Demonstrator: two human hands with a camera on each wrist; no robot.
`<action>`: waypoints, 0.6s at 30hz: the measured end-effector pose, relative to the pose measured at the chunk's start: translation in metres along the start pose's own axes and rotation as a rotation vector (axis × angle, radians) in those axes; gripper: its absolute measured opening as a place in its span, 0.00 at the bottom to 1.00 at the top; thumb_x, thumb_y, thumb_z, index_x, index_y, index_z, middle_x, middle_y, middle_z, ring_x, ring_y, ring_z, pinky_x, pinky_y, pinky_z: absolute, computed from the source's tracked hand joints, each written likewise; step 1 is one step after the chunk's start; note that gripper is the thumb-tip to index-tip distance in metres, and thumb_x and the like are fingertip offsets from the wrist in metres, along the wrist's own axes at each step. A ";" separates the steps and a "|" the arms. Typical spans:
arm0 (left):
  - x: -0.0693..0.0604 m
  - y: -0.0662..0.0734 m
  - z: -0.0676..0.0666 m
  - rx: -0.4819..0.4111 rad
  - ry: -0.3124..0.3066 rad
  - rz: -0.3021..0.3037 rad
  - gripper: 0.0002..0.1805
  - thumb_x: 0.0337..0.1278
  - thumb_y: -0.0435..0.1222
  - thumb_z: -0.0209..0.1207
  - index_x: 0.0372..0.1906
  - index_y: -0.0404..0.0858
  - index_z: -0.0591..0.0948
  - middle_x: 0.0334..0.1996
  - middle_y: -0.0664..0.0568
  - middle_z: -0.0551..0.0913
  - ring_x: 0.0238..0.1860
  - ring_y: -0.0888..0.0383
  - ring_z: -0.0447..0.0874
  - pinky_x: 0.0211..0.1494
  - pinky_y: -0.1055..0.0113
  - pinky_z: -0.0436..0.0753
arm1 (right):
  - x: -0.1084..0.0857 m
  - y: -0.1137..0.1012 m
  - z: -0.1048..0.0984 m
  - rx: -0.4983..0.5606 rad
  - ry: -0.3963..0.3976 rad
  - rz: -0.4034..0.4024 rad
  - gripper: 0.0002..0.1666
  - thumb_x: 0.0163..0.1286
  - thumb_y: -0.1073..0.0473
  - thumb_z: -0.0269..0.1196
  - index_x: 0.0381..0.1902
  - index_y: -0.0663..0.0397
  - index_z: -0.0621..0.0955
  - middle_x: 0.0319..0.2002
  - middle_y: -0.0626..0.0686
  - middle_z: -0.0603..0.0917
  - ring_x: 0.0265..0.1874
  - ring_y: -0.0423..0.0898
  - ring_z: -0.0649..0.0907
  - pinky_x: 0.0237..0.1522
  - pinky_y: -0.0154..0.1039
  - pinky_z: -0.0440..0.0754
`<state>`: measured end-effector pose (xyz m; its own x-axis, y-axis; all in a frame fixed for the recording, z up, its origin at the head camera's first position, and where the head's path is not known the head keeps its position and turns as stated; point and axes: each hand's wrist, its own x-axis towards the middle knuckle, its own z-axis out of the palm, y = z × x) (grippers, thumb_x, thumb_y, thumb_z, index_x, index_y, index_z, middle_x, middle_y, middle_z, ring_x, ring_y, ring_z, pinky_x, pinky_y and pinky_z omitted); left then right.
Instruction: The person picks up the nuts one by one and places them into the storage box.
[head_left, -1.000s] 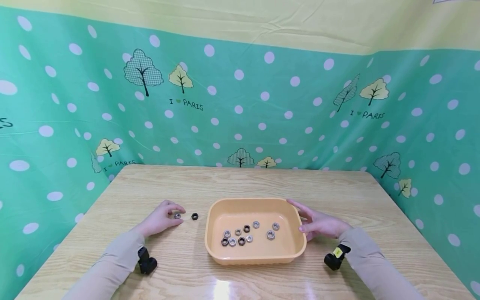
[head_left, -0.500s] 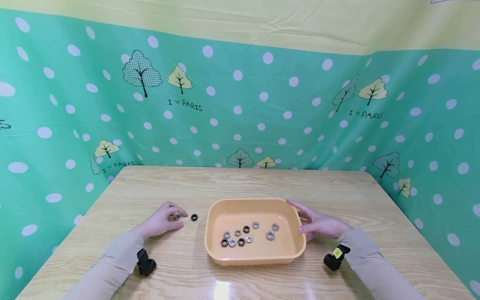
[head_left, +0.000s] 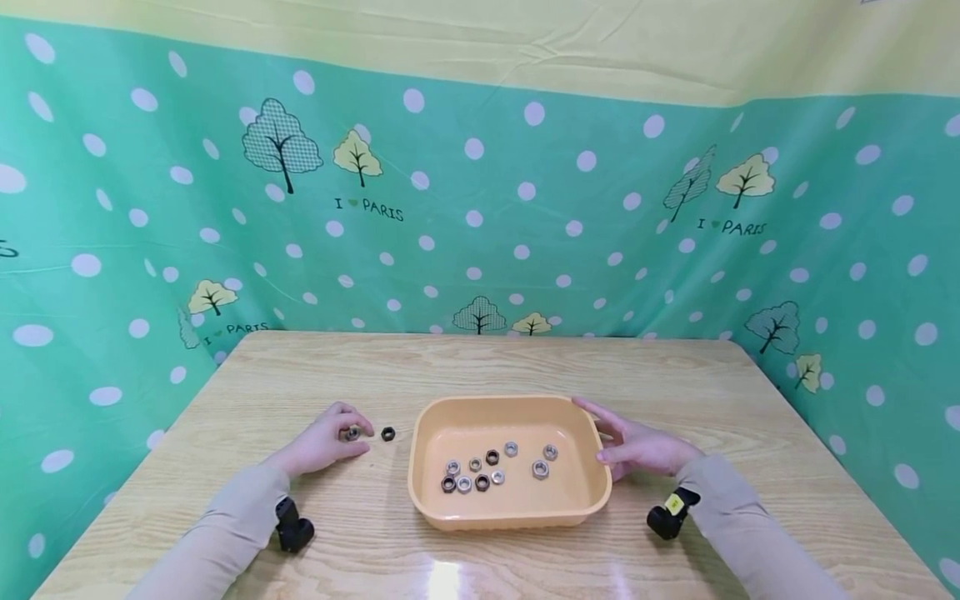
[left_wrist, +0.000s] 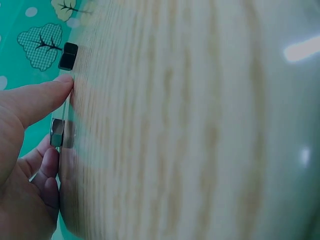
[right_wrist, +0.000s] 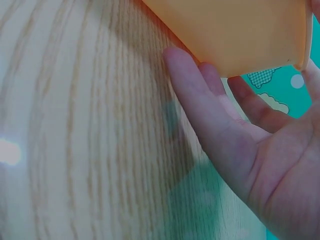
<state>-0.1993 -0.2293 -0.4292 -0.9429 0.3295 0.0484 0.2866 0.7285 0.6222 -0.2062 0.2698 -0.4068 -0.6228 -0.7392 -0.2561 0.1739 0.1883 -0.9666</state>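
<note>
In the head view my left hand (head_left: pixel 322 437) rests low at the table's left, fingers bent around a silver hex nut (head_left: pixel 352 433) without pinching it. The left wrist view shows that nut (left_wrist: pixel 57 132) standing on the wood between the thumb and the curled fingers, the thumb apart from it. A black hex nut (head_left: pixel 387 433) lies just beyond the fingertips. My right hand (head_left: pixel 637 446) holds the right end of a peach plastic tray (head_left: pixel 510 517), its thumb over the rim and fingers along the outer wall. Several silver and dark nuts (head_left: pixel 540 469) lie inside the tray.
The wooden table (head_left: pixel 360 542) ends at the back and sides against a green dotted curtain (head_left: pixel 480 192). Black wrist cameras hang below both cuffs, the left camera (head_left: pixel 292 525) and the right camera (head_left: pixel 672 514), close above the tabletop.
The left hand's fingers and thumb have shifted slightly around the silver nut. The right hand, the tray and its nuts stay put, and the head view has drifted a little.
</note>
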 end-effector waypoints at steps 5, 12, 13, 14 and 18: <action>-0.001 0.000 -0.002 -0.011 -0.002 0.002 0.08 0.53 0.37 0.66 0.39 0.42 0.82 0.43 0.46 0.70 0.40 0.55 0.69 0.44 0.64 0.72 | 0.000 0.000 0.000 -0.002 0.009 0.003 0.52 0.70 0.62 0.57 0.75 0.40 0.34 0.70 0.75 0.38 0.55 0.58 0.78 0.49 0.56 0.82; -0.005 -0.002 -0.007 -0.001 0.005 0.010 0.10 0.52 0.36 0.66 0.40 0.40 0.81 0.42 0.48 0.73 0.43 0.54 0.72 0.48 0.59 0.76 | 0.000 -0.002 0.001 -0.001 0.006 0.002 0.53 0.69 0.62 0.57 0.75 0.41 0.34 0.70 0.75 0.37 0.54 0.58 0.78 0.49 0.56 0.82; -0.005 -0.002 -0.008 0.006 0.011 0.008 0.10 0.52 0.36 0.66 0.40 0.40 0.81 0.42 0.48 0.74 0.43 0.53 0.73 0.48 0.58 0.76 | 0.000 -0.002 0.001 -0.001 0.006 0.001 0.53 0.69 0.62 0.57 0.75 0.41 0.34 0.70 0.75 0.37 0.54 0.58 0.78 0.49 0.55 0.82; -0.006 -0.003 -0.009 0.012 0.017 0.005 0.10 0.52 0.36 0.66 0.40 0.39 0.81 0.42 0.48 0.74 0.44 0.52 0.73 0.49 0.57 0.76 | 0.000 -0.002 0.001 -0.002 0.006 0.001 0.53 0.69 0.62 0.57 0.75 0.41 0.34 0.70 0.75 0.37 0.54 0.58 0.78 0.48 0.55 0.82; -0.007 -0.005 -0.010 0.017 0.047 -0.014 0.12 0.52 0.35 0.66 0.42 0.37 0.80 0.43 0.46 0.76 0.45 0.49 0.74 0.50 0.54 0.77 | 0.000 -0.001 0.001 -0.005 0.009 0.005 0.53 0.69 0.62 0.57 0.75 0.41 0.34 0.70 0.75 0.38 0.54 0.58 0.78 0.48 0.55 0.82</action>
<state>-0.1957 -0.2413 -0.4251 -0.9535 0.2913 0.0770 0.2762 0.7427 0.6100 -0.2058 0.2688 -0.4058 -0.6288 -0.7325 -0.2610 0.1729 0.1956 -0.9653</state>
